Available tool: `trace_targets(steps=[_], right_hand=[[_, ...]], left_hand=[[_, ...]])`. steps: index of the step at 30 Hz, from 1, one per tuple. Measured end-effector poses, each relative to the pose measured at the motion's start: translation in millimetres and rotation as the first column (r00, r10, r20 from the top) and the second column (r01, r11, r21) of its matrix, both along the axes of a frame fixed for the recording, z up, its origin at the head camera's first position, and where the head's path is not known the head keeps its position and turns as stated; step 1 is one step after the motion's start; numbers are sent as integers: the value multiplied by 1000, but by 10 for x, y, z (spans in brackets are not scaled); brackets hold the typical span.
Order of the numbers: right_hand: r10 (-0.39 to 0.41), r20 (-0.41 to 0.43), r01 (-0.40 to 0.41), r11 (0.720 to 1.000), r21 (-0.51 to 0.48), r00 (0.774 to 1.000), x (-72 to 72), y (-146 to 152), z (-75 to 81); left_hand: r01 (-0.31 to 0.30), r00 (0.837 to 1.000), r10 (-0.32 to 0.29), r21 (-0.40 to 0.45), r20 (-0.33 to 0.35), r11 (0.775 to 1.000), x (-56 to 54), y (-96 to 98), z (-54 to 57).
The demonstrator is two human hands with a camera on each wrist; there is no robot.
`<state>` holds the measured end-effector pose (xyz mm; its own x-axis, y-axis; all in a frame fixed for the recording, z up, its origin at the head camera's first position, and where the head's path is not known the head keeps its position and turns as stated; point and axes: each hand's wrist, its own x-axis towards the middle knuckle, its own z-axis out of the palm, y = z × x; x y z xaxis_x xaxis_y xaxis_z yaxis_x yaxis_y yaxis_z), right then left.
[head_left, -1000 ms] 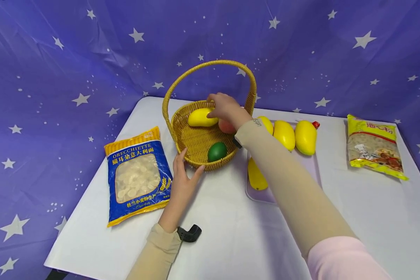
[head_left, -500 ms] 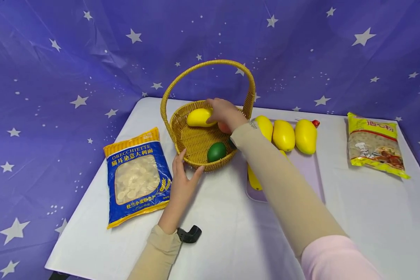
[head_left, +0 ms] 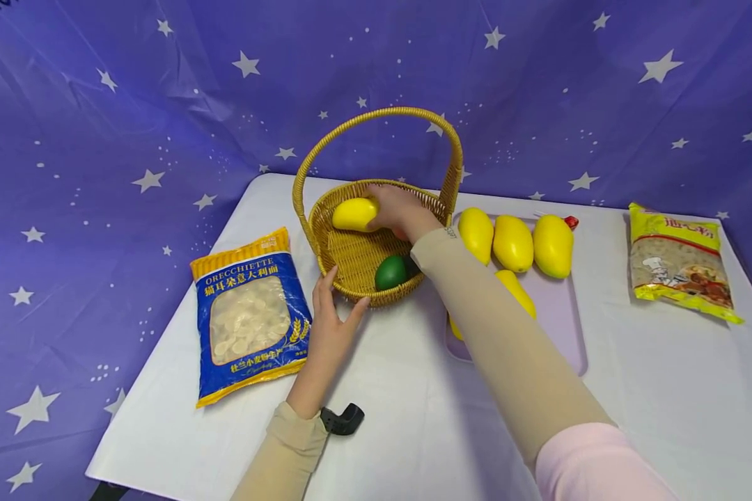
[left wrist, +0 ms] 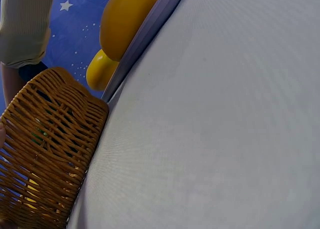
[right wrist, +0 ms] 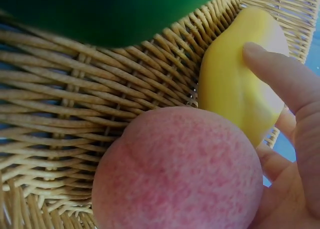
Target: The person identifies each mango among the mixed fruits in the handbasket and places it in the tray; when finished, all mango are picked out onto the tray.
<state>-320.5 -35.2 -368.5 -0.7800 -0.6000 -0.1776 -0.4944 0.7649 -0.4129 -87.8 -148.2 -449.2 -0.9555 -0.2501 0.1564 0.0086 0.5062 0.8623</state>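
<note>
My right hand is inside the wicker basket and grips a yellow mango by one end. In the right wrist view the thumb presses on the mango, with other fingers behind it. A pinkish peach lies under that hand, hidden in the head view. A dark green fruit sits at the basket's near side; its exact kind is unclear. My left hand touches the near left rim with spread, fairly straight fingers. Only its fingertips show at the left wrist view's edge.
A lilac tray with several mangoes stands right of the basket, partly under my right arm. To the left lies a blue orecchiette bag; a yellow food bag lies far right. The basket's tall handle arches overhead.
My right hand has sunk lower into the basket, and the mango has shifted slightly left. The peach has gone out of sight in the head view. My left hand stays at the rim.
</note>
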Motion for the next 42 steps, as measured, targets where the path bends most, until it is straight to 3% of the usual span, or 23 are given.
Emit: trace_targets(steps=[17, 23, 29, 42], right_hand=[[-21, 14, 21, 999, -37, 1000, 63, 113, 141], [-34, 53, 40, 991, -124, 998, 116, 120, 276], [-28, 6, 29, 980, -198, 1000, 205, 180, 369], [-80, -71, 60, 968, -245, 994, 428, 477, 519]], left_hand=[[26, 1000, -26, -20, -2, 999, -1, 54, 7], [24, 1000, -24, -17, -9, 1000, -7, 38, 22], [26, 1000, -26, -18, -12, 1000, -10, 29, 27], [29, 999, -29, -5, -34, 1000, 7, 21, 19]])
